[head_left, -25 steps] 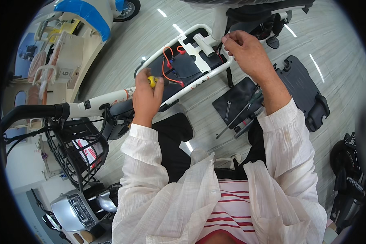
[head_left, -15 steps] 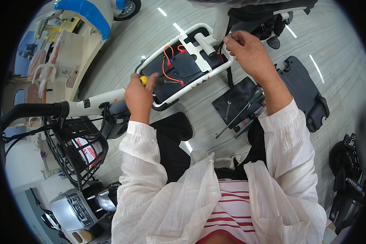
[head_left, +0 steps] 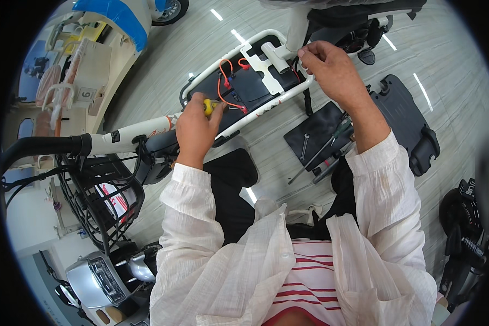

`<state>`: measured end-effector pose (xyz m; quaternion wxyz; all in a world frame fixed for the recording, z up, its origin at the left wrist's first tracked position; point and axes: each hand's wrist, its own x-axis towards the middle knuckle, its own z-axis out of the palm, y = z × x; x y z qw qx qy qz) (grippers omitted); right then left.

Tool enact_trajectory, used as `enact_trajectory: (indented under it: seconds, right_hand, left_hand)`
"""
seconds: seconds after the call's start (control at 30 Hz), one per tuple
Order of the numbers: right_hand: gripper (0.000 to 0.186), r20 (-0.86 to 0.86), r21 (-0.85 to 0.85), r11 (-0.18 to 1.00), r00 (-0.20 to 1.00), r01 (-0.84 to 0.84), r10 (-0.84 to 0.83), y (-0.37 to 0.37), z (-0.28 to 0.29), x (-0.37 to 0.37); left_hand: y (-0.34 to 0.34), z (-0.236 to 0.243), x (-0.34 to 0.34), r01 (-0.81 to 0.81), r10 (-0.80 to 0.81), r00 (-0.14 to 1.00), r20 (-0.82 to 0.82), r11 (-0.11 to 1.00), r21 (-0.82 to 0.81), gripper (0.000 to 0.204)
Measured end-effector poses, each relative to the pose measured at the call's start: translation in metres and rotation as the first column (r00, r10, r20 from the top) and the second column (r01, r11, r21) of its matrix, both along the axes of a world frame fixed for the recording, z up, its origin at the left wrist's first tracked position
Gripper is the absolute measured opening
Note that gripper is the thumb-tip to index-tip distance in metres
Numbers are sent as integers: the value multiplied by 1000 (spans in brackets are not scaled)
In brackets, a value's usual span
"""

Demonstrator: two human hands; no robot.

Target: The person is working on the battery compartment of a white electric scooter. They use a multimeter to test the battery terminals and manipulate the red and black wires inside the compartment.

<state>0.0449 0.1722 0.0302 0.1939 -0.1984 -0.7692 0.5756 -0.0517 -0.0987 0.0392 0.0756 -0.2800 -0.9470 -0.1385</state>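
My left hand [head_left: 197,130] is closed around a yellow-handled screwdriver [head_left: 208,107], over the near left part of a vehicle's open floor bay. Its shaft is hard to make out. The bay has a white tubular frame [head_left: 266,110] around black batteries [head_left: 249,87]. Orange wires [head_left: 220,89] with red terminal covers run over them, and a white metal bracket [head_left: 262,69] crosses the right part. My right hand [head_left: 328,62] is beside the white seat post [head_left: 295,32], thumb and fingers pinched together. Whatever they hold is hidden or too small to name.
On the tiled floor, a black mat [head_left: 315,130] carries a wrench [head_left: 305,145] and a long green-handled screwdriver [head_left: 331,136]. A black plastic cover [head_left: 405,119] lies to the right. The handlebar [head_left: 43,146] and black wire basket [head_left: 100,201] stand at left, with other vehicles around.
My left hand has moved right and slightly up with the yellow-handled screwdriver, farther over the bay. The right hand stays at the seat post.
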Motion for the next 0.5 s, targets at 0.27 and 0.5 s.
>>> enact_trajectory:
  seconds: [0.27,0.5]
  right_hand:
    - [36,6,25,999,1000,-27,27,0,-2,-1]
    - [37,-15,41,999,1000,-10,11,0,-3,-1]
  left_hand:
    - [-1,-11,1,121,-109,992,-68,973,197,42]
    - [10,7,-4,-170,179,983,52,976,-135,44]
